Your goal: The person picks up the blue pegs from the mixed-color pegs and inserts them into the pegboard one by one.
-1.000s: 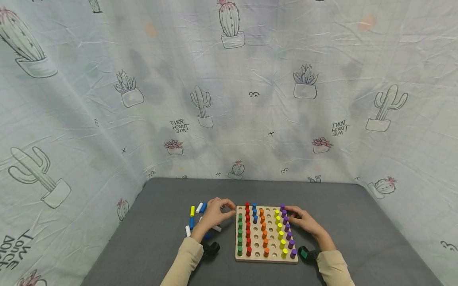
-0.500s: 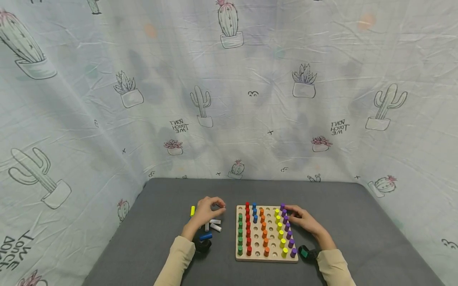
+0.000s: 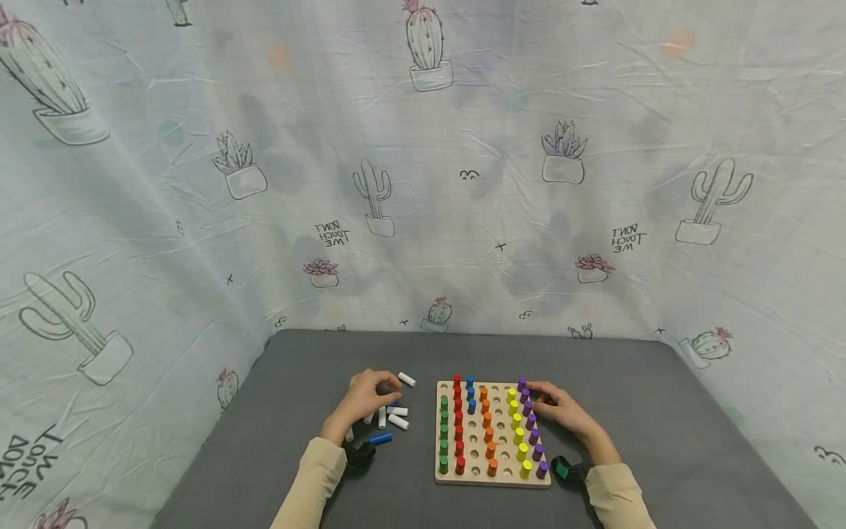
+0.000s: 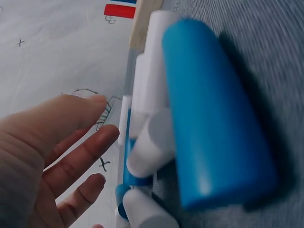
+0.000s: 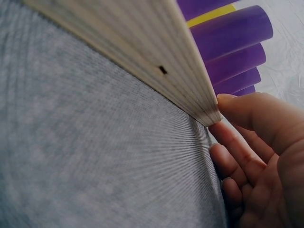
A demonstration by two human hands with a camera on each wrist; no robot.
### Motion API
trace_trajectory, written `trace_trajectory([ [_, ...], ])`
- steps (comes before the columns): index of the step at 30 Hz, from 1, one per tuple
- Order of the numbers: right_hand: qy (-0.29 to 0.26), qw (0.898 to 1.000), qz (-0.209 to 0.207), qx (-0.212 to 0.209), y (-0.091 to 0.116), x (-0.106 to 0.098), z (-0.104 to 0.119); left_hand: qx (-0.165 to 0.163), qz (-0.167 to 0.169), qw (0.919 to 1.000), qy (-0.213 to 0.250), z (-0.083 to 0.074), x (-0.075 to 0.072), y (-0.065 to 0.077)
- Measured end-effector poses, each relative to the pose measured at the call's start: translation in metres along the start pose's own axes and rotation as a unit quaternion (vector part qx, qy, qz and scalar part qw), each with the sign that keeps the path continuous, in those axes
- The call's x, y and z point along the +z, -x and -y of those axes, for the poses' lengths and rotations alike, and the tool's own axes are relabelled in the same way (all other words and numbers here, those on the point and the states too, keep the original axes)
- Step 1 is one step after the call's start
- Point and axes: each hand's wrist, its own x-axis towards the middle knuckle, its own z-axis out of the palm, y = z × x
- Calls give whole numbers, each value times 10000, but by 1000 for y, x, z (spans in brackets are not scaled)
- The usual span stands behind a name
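Note:
My left hand (image 3: pixel 362 397) hovers over loose pegs left of the wooden pegboard (image 3: pixel 489 481). In the left wrist view, that hand (image 4: pixel 57 156) has thumb and fingers apart, holding nothing; a blue peg (image 4: pixel 213 118) and several white pegs (image 4: pixel 154 142) lie beside it. One white peg (image 3: pixel 406 380) rests beyond its fingertips. My right hand (image 3: pixel 562 410) is at the board's far right corner. Its thumb (image 5: pixel 251 114) and forefinger pinch that corner, beside a row of purple pegs (image 5: pixel 232 35). Some loose pegs are hidden under my left hand.
Upright pegs fill columns of green (image 3: pixel 443 433), red (image 3: pixel 459 433), orange (image 3: pixel 489 433) and yellow (image 3: pixel 518 435). Three blue pegs (image 3: pixel 471 393) stand at the back of their column, with bare holes before them. A patterned curtain (image 3: pixel 423 184) hangs behind the grey table (image 3: pixel 661 411).
My left hand has moved left, away from the board and over the loose pegs. A white peg now shows where its fingertips were. My right hand has stayed at the corner.

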Motion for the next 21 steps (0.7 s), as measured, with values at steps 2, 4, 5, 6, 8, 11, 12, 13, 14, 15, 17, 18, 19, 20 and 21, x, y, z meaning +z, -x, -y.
trace_trajectory([
  [2,-1,10000,-9,7,0,0,0,-26,44,9999,-92,1,-1,0],
  [4,19,10000,-11,44,1,1,8,-42,99,9998,-173,2,-3,0],
  [5,15,10000,-8,47,1,1,10,-47,128,9996,-242,3,-3,0],
  [6,8,10000,-10,52,1,0,11,-14,154,9994,-303,4,-4,-1],
  [8,-7,10000,-6,69,2,1,15,22,237,9987,-451,6,-5,-2],
  [11,-58,9999,-22,82,3,2,18,124,364,9969,-684,9,-7,-4],
  [12,-63,9999,-34,82,3,2,15,150,420,9963,-729,10,-7,-5],
  [13,-66,9999,-40,95,2,2,12,156,483,9958,-759,10,-8,-5],
  [14,-63,9999,-63,99,2,2,7,177,536,9954,-775,10,-9,-6],
  [15,-69,9999,-74,115,1,2,3,220,579,9950,-778,10,-10,-6],
  [17,-79,9998,-83,141,0,1,-5,234,678,9947,-742,10,-12,-6],
  [18,-92,9998,-81,144,-1,1,-9,246,714,9945,-720,9,-13,-6],
  [19,-116,9998,-79,156,-1,1,-11,266,736,9945,-694,9,-14,-7],
  [20,-139,9998,-79,147,-2,0,-13,277,759,9944,-682,8,-15,-7],
  [21,-153,9998,-73,138,-2,0,-15,296,776,9943,-668,8,-15,-7],
])
